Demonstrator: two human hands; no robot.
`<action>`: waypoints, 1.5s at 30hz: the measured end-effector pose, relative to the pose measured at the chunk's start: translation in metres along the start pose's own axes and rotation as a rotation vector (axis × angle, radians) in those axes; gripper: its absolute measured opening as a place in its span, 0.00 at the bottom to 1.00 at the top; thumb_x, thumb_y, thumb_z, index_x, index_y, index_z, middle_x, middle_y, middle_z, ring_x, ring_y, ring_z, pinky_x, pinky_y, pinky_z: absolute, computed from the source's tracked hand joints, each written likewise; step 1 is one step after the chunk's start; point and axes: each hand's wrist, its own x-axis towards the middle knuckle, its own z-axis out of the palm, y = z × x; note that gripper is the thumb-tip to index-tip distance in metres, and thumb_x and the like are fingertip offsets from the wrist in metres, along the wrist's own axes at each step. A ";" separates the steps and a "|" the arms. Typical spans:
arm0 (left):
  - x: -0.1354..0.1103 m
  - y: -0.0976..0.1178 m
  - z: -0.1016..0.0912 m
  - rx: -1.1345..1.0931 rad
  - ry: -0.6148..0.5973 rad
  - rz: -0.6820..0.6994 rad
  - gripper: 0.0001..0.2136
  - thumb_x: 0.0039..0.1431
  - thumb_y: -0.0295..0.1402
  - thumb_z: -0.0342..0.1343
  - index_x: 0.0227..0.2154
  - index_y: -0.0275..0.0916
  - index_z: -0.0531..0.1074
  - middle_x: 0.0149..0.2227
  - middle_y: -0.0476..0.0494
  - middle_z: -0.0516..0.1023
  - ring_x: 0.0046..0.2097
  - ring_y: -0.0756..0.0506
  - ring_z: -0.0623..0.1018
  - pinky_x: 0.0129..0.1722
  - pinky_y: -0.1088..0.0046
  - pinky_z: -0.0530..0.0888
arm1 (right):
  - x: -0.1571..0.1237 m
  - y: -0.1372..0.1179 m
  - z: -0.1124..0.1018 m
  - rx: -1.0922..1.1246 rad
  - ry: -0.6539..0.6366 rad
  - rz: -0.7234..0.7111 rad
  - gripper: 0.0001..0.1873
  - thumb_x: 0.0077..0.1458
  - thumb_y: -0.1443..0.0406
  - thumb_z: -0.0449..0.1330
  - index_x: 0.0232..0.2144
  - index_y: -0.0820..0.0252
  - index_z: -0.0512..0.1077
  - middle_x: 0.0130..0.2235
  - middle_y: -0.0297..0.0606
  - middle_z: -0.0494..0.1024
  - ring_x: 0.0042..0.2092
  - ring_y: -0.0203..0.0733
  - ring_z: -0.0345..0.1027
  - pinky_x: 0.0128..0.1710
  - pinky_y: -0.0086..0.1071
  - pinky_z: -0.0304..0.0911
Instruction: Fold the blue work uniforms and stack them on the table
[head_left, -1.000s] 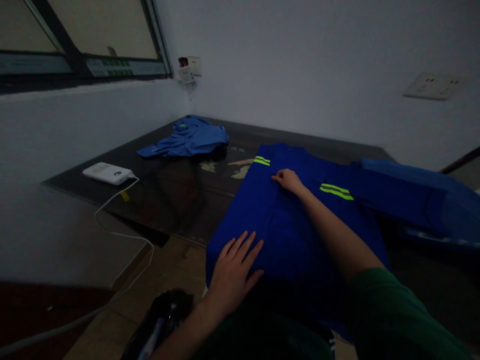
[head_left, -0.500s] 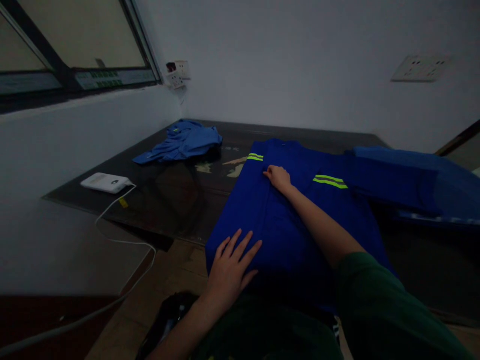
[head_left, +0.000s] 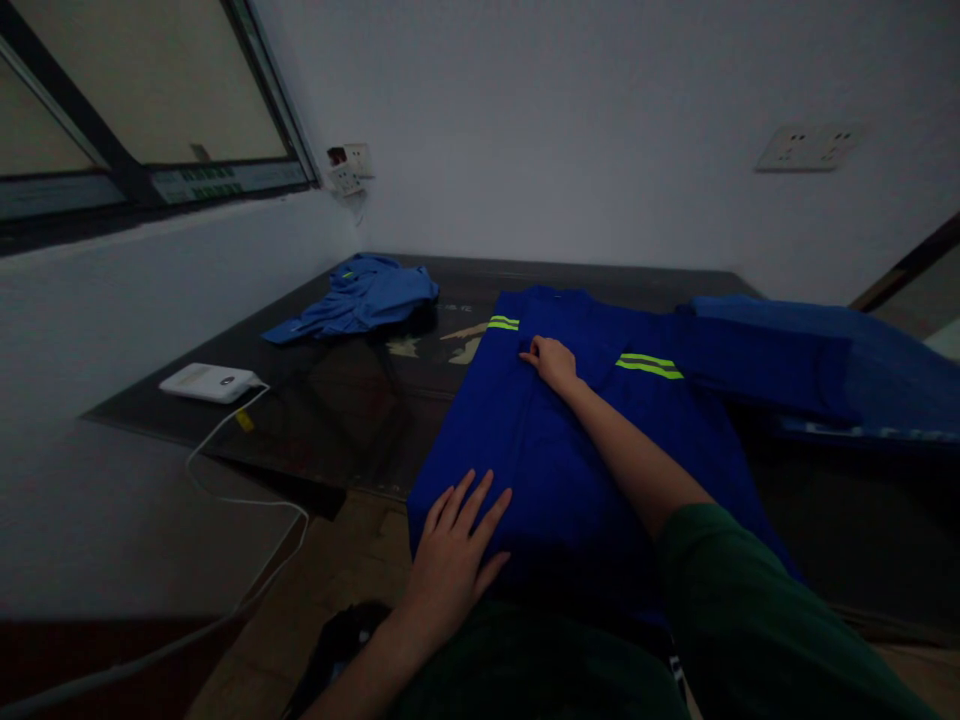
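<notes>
A dark blue work jacket [head_left: 570, 450] with neon yellow-green stripes lies spread on the dark table [head_left: 352, 400], its hem hanging over the near edge. My left hand [head_left: 454, 550] rests flat on the hem at the lower left, fingers spread and open. My right hand [head_left: 553, 362] reaches forward to the chest area between the stripes, its fingers curled down on the cloth at the front seam; whether they pinch the cloth is unclear. One sleeve [head_left: 757, 355] stretches out to the right.
A lighter blue garment [head_left: 360, 298] lies crumpled at the table's far left corner. A white power bank [head_left: 208, 382] with a white cable [head_left: 247, 500] sits near the left edge. Wall sockets [head_left: 346, 170] are mounted in the corner. Another blue cloth [head_left: 892, 380] lies far right.
The view has shifted slightly, so everything sits a little lower and left. Both hands stay at the same places on the jacket.
</notes>
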 end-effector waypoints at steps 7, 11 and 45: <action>0.062 -0.024 -0.050 -0.270 0.020 -0.022 0.16 0.66 0.37 0.47 0.54 0.44 0.69 0.53 0.42 0.74 0.54 0.43 0.72 0.54 0.61 0.69 | 0.014 0.019 -0.018 0.222 -0.071 0.024 0.20 0.66 0.58 0.47 0.36 0.61 0.76 0.38 0.40 0.80 0.39 0.39 0.73 0.35 0.26 0.59; 0.165 -0.060 -0.041 -0.382 0.081 0.112 0.14 0.66 0.31 0.45 0.51 0.39 0.70 0.52 0.42 0.74 0.55 0.46 0.72 0.58 0.64 0.66 | 0.009 0.022 -0.023 0.236 -0.083 -0.008 0.17 0.63 0.57 0.51 0.37 0.60 0.77 0.40 0.40 0.80 0.41 0.40 0.73 0.36 0.26 0.59; 0.311 -0.146 0.076 -0.185 -0.123 0.031 0.21 0.66 0.29 0.39 0.59 0.44 0.64 0.64 0.44 0.61 0.65 0.45 0.61 0.64 0.59 0.57 | 0.034 -0.013 -0.018 0.035 -0.395 -0.017 0.21 0.64 0.57 0.49 0.52 0.62 0.71 0.51 0.49 0.76 0.52 0.46 0.71 0.47 0.33 0.63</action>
